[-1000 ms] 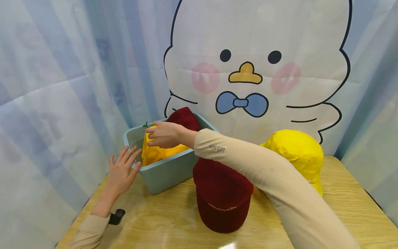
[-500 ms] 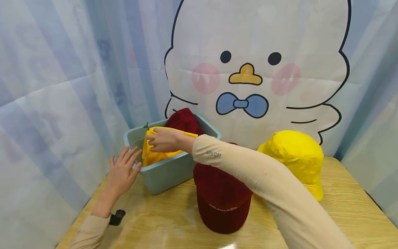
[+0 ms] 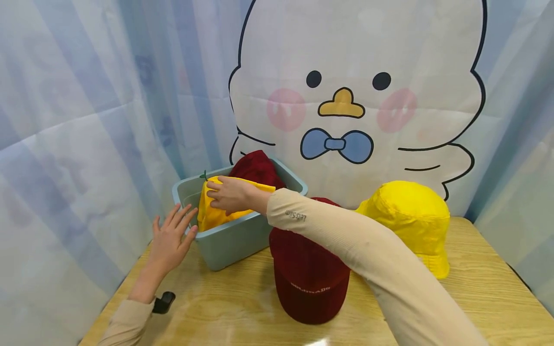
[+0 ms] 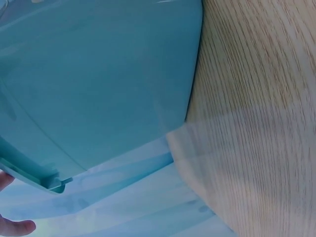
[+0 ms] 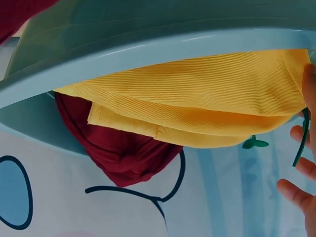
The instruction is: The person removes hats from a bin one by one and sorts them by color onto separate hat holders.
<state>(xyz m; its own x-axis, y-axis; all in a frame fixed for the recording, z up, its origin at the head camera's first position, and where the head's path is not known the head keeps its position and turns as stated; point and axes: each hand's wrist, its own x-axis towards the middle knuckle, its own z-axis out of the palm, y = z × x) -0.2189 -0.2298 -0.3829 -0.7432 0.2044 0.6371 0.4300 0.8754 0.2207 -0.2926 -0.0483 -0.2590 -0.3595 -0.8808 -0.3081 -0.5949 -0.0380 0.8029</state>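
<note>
A yellow ribbed cloth hat (image 3: pixel 210 217) with a green sprout lies folded in the blue-grey bin (image 3: pixel 242 243), in front of a dark red cloth item (image 3: pixel 257 166). My right hand (image 3: pixel 233 194) rests over the yellow hat with loosely spread fingers. In the right wrist view, its thumb (image 5: pixel 310 81) lies at the hat's end and the other fingers stand apart near a green stem (image 5: pixel 302 143). My left hand (image 3: pixel 170 240) is spread at the bin's left corner, its thumb by the rim. How firmly it touches cannot be told.
On the wooden table (image 3: pixel 225 307), a dark red cap (image 3: pixel 309 288) stands in front of the bin, partly under my right sleeve (image 3: pixel 346 235). A yellow bucket hat (image 3: pixel 413 211) stands at the right. A printed curtain (image 3: pixel 346 48) encloses the back and sides.
My right hand has moved slightly down and its fingers have loosened on the yellow hat, whose top edge now shows as a line behind the hand. The left hand has stayed in place.
</note>
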